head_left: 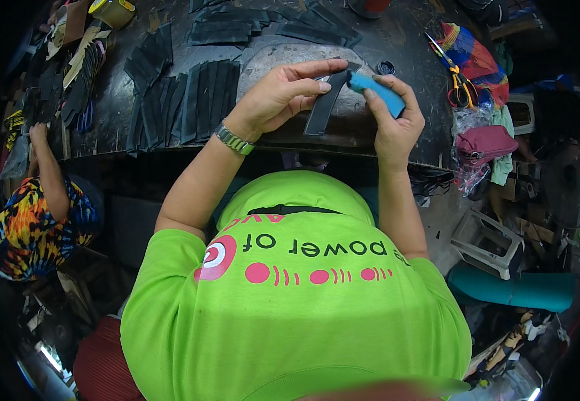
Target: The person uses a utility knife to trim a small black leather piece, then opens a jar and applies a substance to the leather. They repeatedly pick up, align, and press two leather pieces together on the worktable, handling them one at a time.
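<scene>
Left hand (283, 93) pinches a thin black strip (322, 107), seemingly light and limp. Right hand (393, 117) grips a blue tool (376, 90) against the strip's far end.

Evenly lit from above, sharp at centre; heavy fisheye bending and black vignette at rim, corners dim and blurred.

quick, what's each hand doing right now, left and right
Left hand: closed, pinching a dark strip between thumb and fingers.
Right hand: closed around a blue tool, its tip against the strip.
</scene>
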The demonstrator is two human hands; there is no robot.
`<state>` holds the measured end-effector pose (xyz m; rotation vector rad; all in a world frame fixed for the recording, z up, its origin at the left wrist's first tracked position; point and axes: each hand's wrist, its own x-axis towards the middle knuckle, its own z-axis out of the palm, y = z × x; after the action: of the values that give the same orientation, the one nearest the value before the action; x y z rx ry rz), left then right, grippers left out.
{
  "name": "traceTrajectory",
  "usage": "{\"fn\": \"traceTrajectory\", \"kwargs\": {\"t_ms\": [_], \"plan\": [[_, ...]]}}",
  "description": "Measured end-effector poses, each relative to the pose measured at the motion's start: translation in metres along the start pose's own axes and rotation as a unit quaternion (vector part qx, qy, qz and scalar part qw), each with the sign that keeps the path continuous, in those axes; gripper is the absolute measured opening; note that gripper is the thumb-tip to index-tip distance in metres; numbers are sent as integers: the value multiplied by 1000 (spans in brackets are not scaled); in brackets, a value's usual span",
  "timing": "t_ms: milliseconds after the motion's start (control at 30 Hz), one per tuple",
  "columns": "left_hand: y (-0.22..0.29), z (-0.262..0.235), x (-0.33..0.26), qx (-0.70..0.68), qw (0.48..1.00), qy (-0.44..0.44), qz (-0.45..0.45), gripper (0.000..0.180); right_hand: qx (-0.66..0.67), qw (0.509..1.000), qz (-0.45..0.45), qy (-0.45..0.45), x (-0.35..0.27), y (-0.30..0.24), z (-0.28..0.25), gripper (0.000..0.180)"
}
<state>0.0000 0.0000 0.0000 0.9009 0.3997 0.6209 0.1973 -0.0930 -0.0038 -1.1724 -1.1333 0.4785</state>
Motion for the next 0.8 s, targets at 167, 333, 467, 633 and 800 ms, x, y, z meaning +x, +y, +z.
{"fn": "traceTrajectory", "kwargs": {"t_ms": [167, 333, 467, 633, 800], "plan": [[1, 1, -2, -4, 1000, -15, -16, 46, 43, 997, 46, 45, 16, 13, -4, 24], [2, 5, -6, 119, 992, 32, -12, 49, 80, 992, 68, 64, 22, 25, -8, 26], [0, 4, -5, 247, 964, 61, 72, 54, 148, 982, 89, 74, 19, 29, -8, 29], [15, -6, 4, 320, 931, 88, 151, 61, 141, 982, 99, 78, 18, 27, -8, 28], [61, -24, 29, 521, 780, 169, 302, 36, 154, 981, 98, 71, 18, 24, -7, 28]]}}
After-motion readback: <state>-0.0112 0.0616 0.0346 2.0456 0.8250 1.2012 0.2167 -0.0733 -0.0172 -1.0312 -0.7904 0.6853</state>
